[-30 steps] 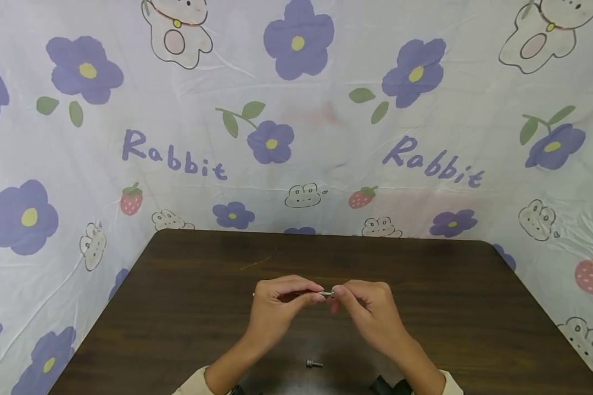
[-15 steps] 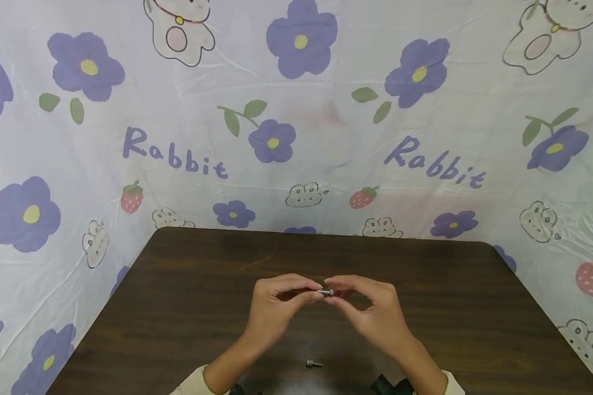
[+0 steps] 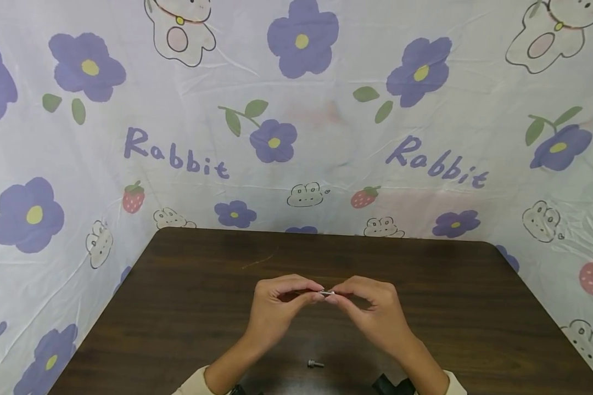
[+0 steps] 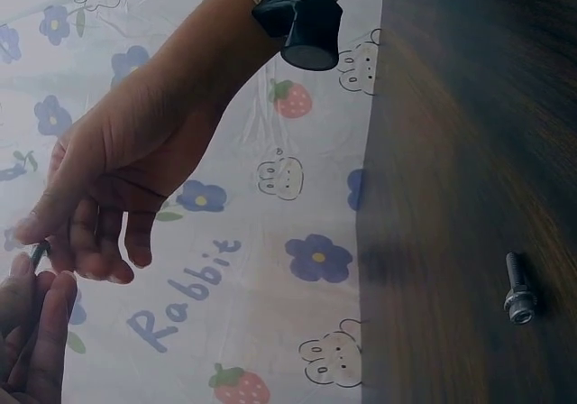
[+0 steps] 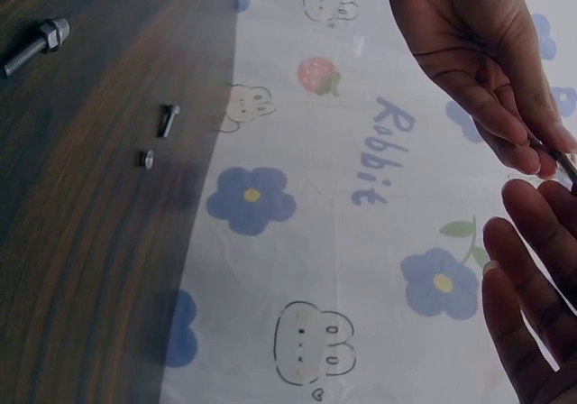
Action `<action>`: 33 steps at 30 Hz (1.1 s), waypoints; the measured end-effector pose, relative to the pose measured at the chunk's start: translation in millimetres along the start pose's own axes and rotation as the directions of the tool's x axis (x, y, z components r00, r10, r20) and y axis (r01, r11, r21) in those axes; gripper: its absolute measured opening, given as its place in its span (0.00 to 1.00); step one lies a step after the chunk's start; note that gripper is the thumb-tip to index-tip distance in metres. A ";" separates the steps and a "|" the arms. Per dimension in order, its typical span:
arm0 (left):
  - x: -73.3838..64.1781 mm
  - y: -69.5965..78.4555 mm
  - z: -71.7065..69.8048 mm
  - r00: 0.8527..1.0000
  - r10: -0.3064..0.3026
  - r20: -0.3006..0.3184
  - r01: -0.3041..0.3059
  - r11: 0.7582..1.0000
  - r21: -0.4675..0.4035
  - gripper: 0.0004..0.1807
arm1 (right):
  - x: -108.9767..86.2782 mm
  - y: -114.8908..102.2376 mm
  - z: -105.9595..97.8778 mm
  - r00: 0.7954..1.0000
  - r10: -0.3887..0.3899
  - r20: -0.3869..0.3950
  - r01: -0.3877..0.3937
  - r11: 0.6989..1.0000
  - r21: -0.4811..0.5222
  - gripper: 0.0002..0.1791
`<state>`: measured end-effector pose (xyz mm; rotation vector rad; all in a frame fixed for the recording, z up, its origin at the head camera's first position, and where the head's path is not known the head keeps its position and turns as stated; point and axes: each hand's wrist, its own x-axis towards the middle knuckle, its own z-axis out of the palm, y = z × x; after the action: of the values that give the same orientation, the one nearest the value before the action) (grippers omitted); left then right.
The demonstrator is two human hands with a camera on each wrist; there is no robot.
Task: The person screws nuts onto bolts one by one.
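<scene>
Hands (image 3: pixel 275 308) nose-to-nose, apparent bolt (image 3: pixel 328 293) between

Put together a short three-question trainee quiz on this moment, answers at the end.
1. True or false: the left hand and the right hand meet fingertip to fingertip around one slim metal part.
2. How many separate metal items lie on the table in the right wrist view?
3. Which word shows on the backdrop? A) Kitten B) Rabbit C) Garden

Key:
1. True.
2. Three: a bolt, a smaller screw and a small round piece.
3. B.
</scene>
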<state>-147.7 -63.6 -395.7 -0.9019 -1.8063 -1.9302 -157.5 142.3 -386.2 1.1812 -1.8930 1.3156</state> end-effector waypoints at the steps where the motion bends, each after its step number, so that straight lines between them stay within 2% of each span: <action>1: -0.1 0.0 0.3 1.000 0.002 0.001 -0.002 1.000 0.000 0.05 | 0.0 -0.2 -0.4 1.000 0.007 0.003 -0.007 1.000 -0.003 0.12; 7: 1.9 -0.1 0.9 1.000 0.000 -0.003 0.000 1.000 0.011 0.05 | 0.5 -2.9 -4.2 0.993 0.116 0.031 -0.116 0.993 -0.022 0.12; 9: 2.7 0.5 0.2 1.000 0.000 -0.006 0.000 1.000 0.018 0.05 | 0.7 -3.5 -5.5 0.990 0.138 0.035 -0.137 0.990 -0.035 0.09; 10: 2.8 0.6 -0.1 1.000 0.003 -0.006 -0.003 1.000 0.018 0.05 | 0.7 -3.7 -6.0 0.990 0.138 0.038 -0.136 0.990 -0.039 0.11; 13: 3.1 0.7 -1.4 1.000 0.004 -0.009 -0.003 1.000 0.019 0.05 | 1.0 -3.7 -6.6 0.992 0.118 0.046 -0.115 0.992 -0.058 0.23; 15: 3.0 0.5 -1.8 1.000 0.001 -0.009 -0.001 1.000 0.012 0.05 | 1.7 -3.9 -6.2 0.995 0.094 0.046 -0.091 0.994 -0.060 0.25; 23: 1.8 -0.2 -1.0 1.000 -0.004 -0.002 0.004 1.000 -0.015 0.05 | 3.6 -2.7 -4.5 1.000 -0.001 0.012 0.002 0.999 -0.042 0.21; 29: 0.6 -0.2 -1.4 1.000 -0.005 -0.004 0.005 1.000 -0.009 0.05 | 3.2 -1.1 -4.0 1.000 -0.023 0.016 0.024 0.999 -0.031 0.18; 33: -0.6 -0.7 -1.3 1.000 0.003 -0.001 -0.003 1.000 -0.007 0.05 | 2.0 0.2 -3.6 0.999 -0.034 0.014 0.034 0.999 -0.028 0.10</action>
<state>-148.0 -64.9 -396.7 -0.9052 -1.7977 -1.9353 -158.9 145.0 -383.4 1.2058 -1.8871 1.2619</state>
